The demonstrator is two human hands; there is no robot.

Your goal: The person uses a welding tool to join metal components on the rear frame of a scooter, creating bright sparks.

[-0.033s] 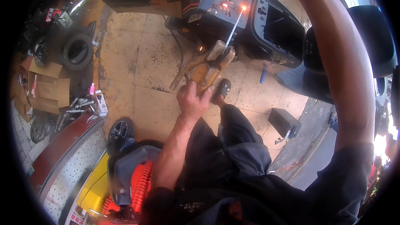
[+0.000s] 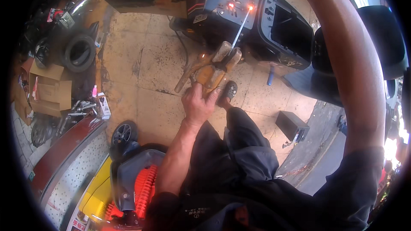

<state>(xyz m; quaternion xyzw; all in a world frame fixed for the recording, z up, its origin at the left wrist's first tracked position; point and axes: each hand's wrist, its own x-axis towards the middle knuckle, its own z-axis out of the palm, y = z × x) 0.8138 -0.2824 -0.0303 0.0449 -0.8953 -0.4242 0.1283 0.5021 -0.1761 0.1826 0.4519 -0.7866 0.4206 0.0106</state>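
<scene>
My left hand (image 2: 199, 106) is closed around the handle of a worn, yellow-brown electrode holder (image 2: 210, 75). A thin, pale welding rod (image 2: 242, 28) sticks out of its jaws toward the far side. The rod's tip glows orange-red at a grey slotted plate (image 2: 229, 0) on a dark vehicle part; a second glowing spot shows beside it. My right forearm (image 2: 353, 60) reaches up along the right side, and its hand lies beyond the top edge.
A black open compartment (image 2: 293, 28) sits right of the plate. Below it are a blue tube (image 2: 270, 76) and a black box (image 2: 292, 125). At left are a tyre (image 2: 80, 51), a cardboard box (image 2: 51, 90) and scattered metal parts (image 2: 83, 109). A small wheel (image 2: 124, 132) stands lower left.
A small orange spark beside the electrode holder has faded. My arms, the holder and the rod stay in place.
</scene>
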